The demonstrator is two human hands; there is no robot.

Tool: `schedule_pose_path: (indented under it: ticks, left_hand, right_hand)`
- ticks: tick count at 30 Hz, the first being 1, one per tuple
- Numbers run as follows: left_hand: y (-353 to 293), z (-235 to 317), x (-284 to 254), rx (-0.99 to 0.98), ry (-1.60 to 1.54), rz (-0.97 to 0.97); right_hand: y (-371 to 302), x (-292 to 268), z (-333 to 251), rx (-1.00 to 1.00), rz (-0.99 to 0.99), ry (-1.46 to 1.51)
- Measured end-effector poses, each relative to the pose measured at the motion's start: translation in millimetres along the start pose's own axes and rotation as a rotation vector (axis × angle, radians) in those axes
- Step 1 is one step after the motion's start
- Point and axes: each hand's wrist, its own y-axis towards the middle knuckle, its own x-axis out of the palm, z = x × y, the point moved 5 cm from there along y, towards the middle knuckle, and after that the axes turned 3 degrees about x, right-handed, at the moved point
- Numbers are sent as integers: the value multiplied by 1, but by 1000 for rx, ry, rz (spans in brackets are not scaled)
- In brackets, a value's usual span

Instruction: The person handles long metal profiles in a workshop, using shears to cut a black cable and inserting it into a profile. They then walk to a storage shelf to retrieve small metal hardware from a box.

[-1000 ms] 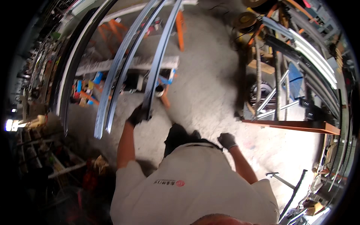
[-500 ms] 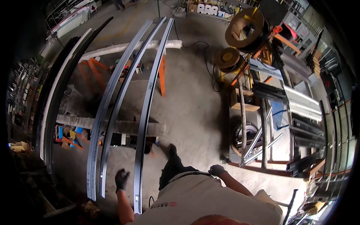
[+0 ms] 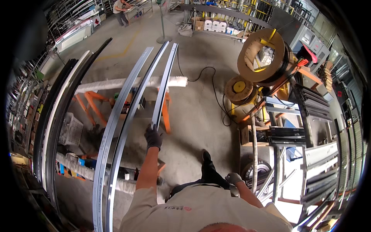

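My left hand [image 3: 154, 139], in a dark grey glove, lies over the rightmost of three long silvery metal profiles [image 3: 165, 85]. Its fingers are stretched along the profile and touch it; my forearm covers the part nearer to me. To the left run the middle profile [image 3: 135, 104] and the left profile [image 3: 112, 127], side by side and apart from my hand. My right hand [image 3: 234, 178], also gloved, hangs by my right side with fingers curled in and no object visible in it.
Padded white crossbars [image 3: 177, 81] on orange stands [image 3: 166, 116] bear the profiles. Black and white profiles [image 3: 65, 104] lie farther left. Cable reels [image 3: 259, 58] and a rack with dark profiles [image 3: 288, 131] stand right. A black cable [image 3: 215, 89] trails over the floor. Another person [image 3: 121, 11] works far off.
My left hand has moved forward and right onto the rightmost profile. The view has shifted, bringing more of the far floor and the other person into sight. My right hand still hangs at my side.
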Motion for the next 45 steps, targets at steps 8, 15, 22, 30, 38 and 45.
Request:
schedule_pose_path:
  ticks: [8,15,22,30,38,45]
  left_hand:
    - [-17,-29,10,-53,-220,-111]
    - [-113,-60,11,-251,-69,-151]
    - [-118,-65,23,-322,-40,-244]
    - [221,-14,83,-784,-532,-63]
    - [346,-12,170,-764,-111,-421]
    - [328,-8,177,-730,-117,-418]
  right_hand:
    - [216,-84,44,-462,-187,-463]
    - [356,-297,-87,-283,-61,-329]
    - [483,-379,-300,-626,-13,-460]
    - [587,-489,-597,-1416,239,-517]
    - [704,-433,-664,-1757,152,-750]
    - [672,-444,-676,-1996,37,-531]
